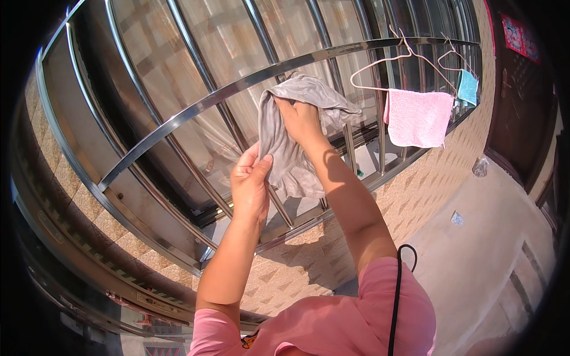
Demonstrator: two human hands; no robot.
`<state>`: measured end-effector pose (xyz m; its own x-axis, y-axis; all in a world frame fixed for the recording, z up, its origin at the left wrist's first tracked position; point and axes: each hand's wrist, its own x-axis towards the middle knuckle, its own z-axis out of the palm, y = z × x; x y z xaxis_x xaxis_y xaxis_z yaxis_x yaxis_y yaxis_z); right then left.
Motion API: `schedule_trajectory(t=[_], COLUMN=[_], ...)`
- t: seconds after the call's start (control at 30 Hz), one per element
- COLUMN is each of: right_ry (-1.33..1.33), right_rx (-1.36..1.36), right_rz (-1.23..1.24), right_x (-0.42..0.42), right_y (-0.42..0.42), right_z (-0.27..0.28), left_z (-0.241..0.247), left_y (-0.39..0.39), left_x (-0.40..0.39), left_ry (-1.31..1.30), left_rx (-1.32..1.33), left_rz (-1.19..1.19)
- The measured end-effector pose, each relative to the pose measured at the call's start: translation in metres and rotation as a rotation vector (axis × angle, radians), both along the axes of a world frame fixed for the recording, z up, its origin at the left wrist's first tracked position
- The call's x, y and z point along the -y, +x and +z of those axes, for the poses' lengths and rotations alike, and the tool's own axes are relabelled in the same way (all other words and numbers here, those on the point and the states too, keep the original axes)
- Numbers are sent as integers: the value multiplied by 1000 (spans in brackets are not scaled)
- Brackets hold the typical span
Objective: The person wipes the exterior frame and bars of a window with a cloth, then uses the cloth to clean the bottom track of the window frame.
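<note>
A grey, wrinkled cloth garment [289,164] hangs from my two hands in front of a metal window grille. My left hand [250,180] pinches its left edge between thumb and fingers. Higher up, my right hand [300,118] grips the upper part, and some of its fingers are hidden by the fabric. The garment's top is folded over and spreads out to the right. Whether it touches the bars behind cannot be told.
The grille's curved metal rail [240,84] crosses before a curtained window. From it hang a white wire hanger [372,73] with a pink towel [418,118] and another hanger [449,53] with a blue cloth [467,86]. A dark door [512,115] stands at right above concrete ground [463,253].
</note>
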<state>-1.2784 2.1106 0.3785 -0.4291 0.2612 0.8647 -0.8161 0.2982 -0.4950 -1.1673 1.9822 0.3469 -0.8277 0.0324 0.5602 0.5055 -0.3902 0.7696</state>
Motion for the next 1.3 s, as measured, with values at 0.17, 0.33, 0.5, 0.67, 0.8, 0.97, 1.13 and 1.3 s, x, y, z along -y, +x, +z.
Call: schedule_trajectory(t=[0.17, 0.33, 0.5, 0.67, 0.8, 0.97, 1.13, 1.3], right_ry=[3, 140, 613, 250, 325, -6, 99, 205], right_rx=[-199, 81, 407, 55, 415, 24, -89, 331], right_rz=[-1, 6, -201, -193, -480, -190, -281, -290], right_x=[5, 0, -7, -51, -85, -92, -92, -92], right_y=[-37, -26, 1, 13, 4, -25, -60, -32], right_z=[-6, -166, -286, -257, -153, -33, -58, -218], left_z=[4, -124, -219, -181, -100, -13, -36, -146], left_y=[-22, -16, 8, 13, -4, -44, -60, -51], left_x=[-5, 2, 3, -13, -47, -81, -78, -66], left_ry=[-10, -81, -174, -237, -186, -10, 24, -249], left_rx=[4, 335, 560, 509, 317, 91, 76, 555], left_rz=[12, 60, 2, -39, -135, -203, -192, -116])
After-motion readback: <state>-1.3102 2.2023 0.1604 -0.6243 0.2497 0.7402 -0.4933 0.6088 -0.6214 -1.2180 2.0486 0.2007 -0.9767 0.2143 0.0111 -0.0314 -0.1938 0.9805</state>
